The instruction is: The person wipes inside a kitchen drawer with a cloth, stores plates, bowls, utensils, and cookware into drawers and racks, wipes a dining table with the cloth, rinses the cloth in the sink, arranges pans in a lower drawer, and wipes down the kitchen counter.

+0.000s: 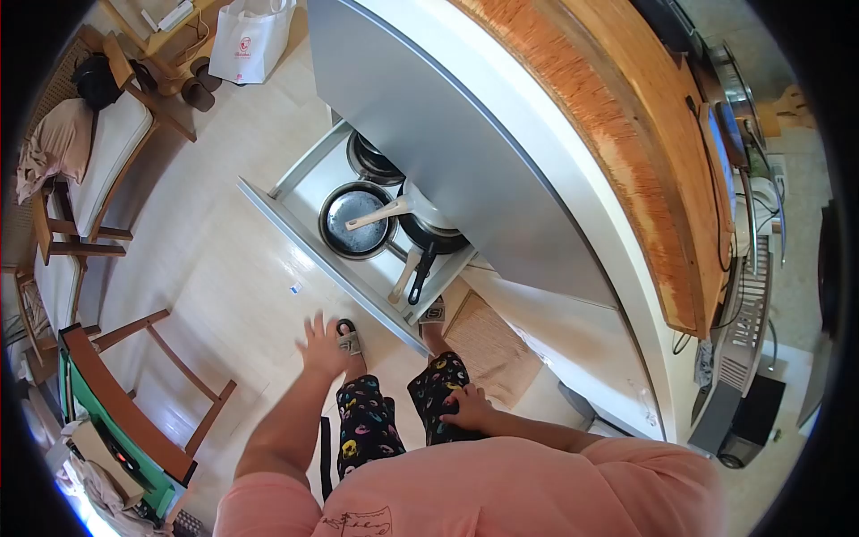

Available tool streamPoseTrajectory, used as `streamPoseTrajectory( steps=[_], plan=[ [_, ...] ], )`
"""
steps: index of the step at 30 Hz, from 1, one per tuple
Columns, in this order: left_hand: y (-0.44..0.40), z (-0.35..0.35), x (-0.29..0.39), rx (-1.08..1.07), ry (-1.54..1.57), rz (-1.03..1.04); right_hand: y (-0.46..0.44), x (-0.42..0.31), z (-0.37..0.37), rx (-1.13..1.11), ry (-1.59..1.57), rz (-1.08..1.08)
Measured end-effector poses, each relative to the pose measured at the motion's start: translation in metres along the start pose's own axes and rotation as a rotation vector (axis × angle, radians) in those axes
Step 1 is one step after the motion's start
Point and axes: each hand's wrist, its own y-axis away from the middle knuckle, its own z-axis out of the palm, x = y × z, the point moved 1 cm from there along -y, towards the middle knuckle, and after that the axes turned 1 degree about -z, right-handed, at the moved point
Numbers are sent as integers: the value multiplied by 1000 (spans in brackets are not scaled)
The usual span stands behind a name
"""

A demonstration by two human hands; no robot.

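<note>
A low drawer [309,245] stands pulled out from the cabinet in front of me. Inside lie a round dark-rimmed pan [347,234], a white pan [429,208] whose beige handle reaches over it, and a black pan [433,236] with a black handle. Another beige handle [404,276] points toward the drawer front. At the back, a dark pan [371,164] is partly hidden by the cabinet. My left hand [322,347] hovers near the drawer front, empty, its fingers spread. My right hand [468,409] rests on my patterned trousers [440,376] with its fingers out.
The grey cabinet front [465,134] rises beside the drawer under a wooden counter [617,116]. To the left are a wooden chair [134,394] and a cushioned seat [112,166]. A white bag [250,40] sits on the floor farther off. A brown mat [492,349] lies near my foot.
</note>
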Motion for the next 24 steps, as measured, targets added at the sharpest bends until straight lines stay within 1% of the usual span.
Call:
streamPoseTrajectory(
  steps=[1,2,3,4,6,7,9,10,11,12,13,14,15,17,18,20,22,23,24],
  plan=[
    [25,11,-9,-90,136,-64,-1,1,-5,2,0,-3],
    [29,61,-38,-149,160,-80,-8,8,-7,-51,-25,-33],
    [50,68,-46,-349,114,-97,-12,12,-9,-103,-51,-64],
    [61,107,-60,-453,84,-137,-14,12,-15,-99,-56,-70],
    [117,105,-56,-683,478,-424,-13,12,-25,-364,47,-37],
    [135,99,-51,-634,435,-435,-9,13,-28,-357,40,-39],
    [137,115,-60,-607,408,-405,0,14,-33,-357,72,-68],
    [131,125,-67,-596,390,-383,-2,17,-30,-381,205,-129],
    [120,134,-71,-662,213,-192,-1,20,-25,-350,177,-116],
    [114,133,-69,-717,21,11,3,24,-21,-344,233,-209],
    [115,120,-62,-727,-9,50,11,27,-25,-323,285,-292],
    [117,105,-54,-736,-38,88,34,12,-45,-392,360,-308],
    [117,92,-47,-730,-44,83,47,8,-58,-330,311,-270],
    [116,62,-21,-698,-51,80,77,8,-80,-325,302,-578],
    [117,48,-12,-679,-53,87,101,3,-102,-272,279,-562],
    [119,22,10,-642,-57,119,190,-23,-178,-98,-166,-502],
    [121,-2,31,-612,-35,165,277,-25,-243,107,-486,-565],
    [125,-14,41,-598,-23,195,323,-19,-274,266,-596,-689],
    [127,-28,53,-590,-1,227,349,3,-302,399,-637,-819]
  ],
)
